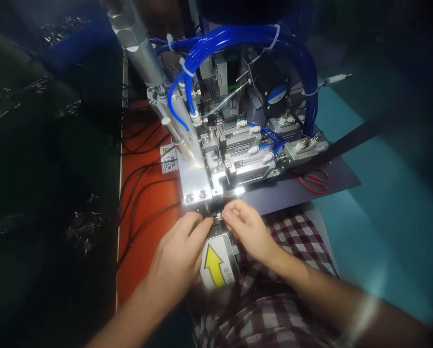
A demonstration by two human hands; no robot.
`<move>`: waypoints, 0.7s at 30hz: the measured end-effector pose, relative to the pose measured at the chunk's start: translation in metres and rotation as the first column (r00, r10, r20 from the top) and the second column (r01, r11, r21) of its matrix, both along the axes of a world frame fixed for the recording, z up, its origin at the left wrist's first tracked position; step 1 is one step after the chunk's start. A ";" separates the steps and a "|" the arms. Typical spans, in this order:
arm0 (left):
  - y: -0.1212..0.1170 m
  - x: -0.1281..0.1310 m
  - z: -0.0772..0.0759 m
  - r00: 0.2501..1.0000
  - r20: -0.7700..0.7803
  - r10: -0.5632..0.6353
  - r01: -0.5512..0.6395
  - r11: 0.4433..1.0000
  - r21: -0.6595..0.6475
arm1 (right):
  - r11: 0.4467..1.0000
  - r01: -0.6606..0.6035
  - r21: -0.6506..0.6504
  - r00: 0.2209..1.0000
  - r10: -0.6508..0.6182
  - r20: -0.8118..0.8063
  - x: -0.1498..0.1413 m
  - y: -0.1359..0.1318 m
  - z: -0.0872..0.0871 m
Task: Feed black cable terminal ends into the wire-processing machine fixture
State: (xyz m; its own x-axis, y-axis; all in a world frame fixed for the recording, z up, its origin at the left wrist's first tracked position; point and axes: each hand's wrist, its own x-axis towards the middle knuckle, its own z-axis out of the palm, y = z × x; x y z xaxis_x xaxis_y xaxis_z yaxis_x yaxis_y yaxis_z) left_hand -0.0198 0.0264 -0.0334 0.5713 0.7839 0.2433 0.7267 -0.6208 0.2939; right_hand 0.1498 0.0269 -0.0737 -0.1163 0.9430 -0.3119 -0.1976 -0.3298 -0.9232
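My left hand (182, 246) rests at the front of the metal machine (196, 179), its fingers curled together and the fingertips at a narrow feed slot. What those fingers hold, if anything, is hidden. Opposite it, my right hand (248, 229) pinches with thumb and forefinger at a small shiny metal piece (219, 215), too small to name. Just below the fingertips sits a round drum (216, 263) with a white label and a yellow arrow pointing toward the machine.
Thick blue air hoses (252, 36) arch over the machine. Black cables (140, 188) run across the orange tabletop (143, 261) on the left. Red-handled scissors (314, 181) lie on the grey plate (285, 195). Small wired parts (85, 224) are scattered on the dark surface at left.
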 end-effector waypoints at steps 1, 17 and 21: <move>0.000 0.001 0.000 1.000 -0.016 0.000 0.000 1.000 0.016 | 1.000 0.011 0.015 1.000 -0.011 0.011 -0.001 0.000 0.001; 0.000 0.006 0.003 0.994 -0.108 0.018 -0.006 0.994 0.107 | 0.998 -0.024 -0.063 1.000 0.023 -0.014 0.001 -0.001 0.000; 0.002 0.001 0.002 1.000 -0.027 0.011 -0.010 0.999 0.052 | 0.993 -0.089 -0.073 0.996 0.088 -0.022 0.006 0.000 0.001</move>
State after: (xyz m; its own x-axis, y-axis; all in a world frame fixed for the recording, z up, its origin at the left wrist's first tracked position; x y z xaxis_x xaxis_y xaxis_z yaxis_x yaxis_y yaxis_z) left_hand -0.0185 0.0289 -0.0312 0.5700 0.7767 0.2678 0.7407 -0.6269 0.2417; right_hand 0.1553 0.0269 -0.0722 -0.2048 0.9032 -0.3771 -0.1811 -0.4136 -0.8923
